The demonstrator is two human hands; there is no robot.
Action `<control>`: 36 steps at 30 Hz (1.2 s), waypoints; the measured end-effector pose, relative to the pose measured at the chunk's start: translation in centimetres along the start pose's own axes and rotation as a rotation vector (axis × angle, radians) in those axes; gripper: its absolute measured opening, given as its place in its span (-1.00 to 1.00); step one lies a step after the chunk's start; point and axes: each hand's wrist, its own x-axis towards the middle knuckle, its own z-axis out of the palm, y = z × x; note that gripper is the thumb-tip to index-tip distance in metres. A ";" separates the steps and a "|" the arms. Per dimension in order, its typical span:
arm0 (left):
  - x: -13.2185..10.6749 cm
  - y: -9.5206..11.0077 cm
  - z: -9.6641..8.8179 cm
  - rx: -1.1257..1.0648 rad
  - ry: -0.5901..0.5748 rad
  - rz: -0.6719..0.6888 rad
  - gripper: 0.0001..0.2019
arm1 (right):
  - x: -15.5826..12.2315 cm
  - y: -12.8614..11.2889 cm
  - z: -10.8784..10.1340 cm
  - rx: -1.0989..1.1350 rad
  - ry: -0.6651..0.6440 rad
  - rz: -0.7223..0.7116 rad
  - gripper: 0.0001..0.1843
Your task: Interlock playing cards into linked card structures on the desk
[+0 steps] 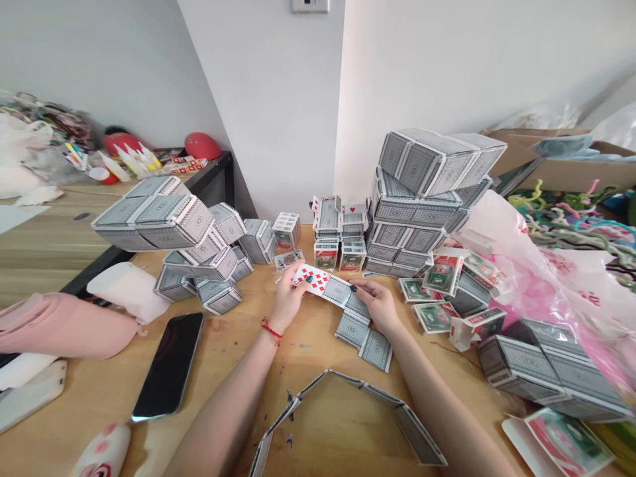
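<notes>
My left hand [289,299] pinches a playing card [314,281] with red diamonds facing up, thumb on top. The card's right end meets a grey-backed card [338,291]. My right hand [380,303] grips the far end of that grey-backed card, its thumb at the corner. Below it, more grey-backed cards [352,329] run down toward the table in a stepped line, one [376,349] by my right wrist. Whether they are all joined I cannot tell. Between my forearms, a bent wall of cards [355,382] stands on edge.
Blocks built of cards are stacked at left [173,215] and right [415,218]. Card boxes [437,317] lie at right, beside pink plastic [521,291]. A black phone [169,366], a pink roll [69,324] and a white mouse-shaped object [104,452] are at left. A wall [278,99] rises behind.
</notes>
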 end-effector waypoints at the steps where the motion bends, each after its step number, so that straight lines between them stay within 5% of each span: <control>1: 0.0 -0.1 0.0 0.014 -0.003 0.003 -0.49 | 0.0 0.0 0.0 0.012 -0.004 0.007 -0.71; 11: -0.3 -0.7 0.0 0.078 -0.078 0.098 -0.49 | 0.0 0.1 -0.4 0.117 -0.064 0.099 -0.68; 21: -0.8 0.5 0.8 -0.289 -0.131 -0.166 -0.45 | 0.2 0.3 -0.4 0.165 -0.107 0.099 -0.69; 36: -1.0 1.0 1.4 -0.112 -0.101 -0.099 -0.46 | 0.3 0.3 -0.5 0.121 -0.113 0.078 -0.71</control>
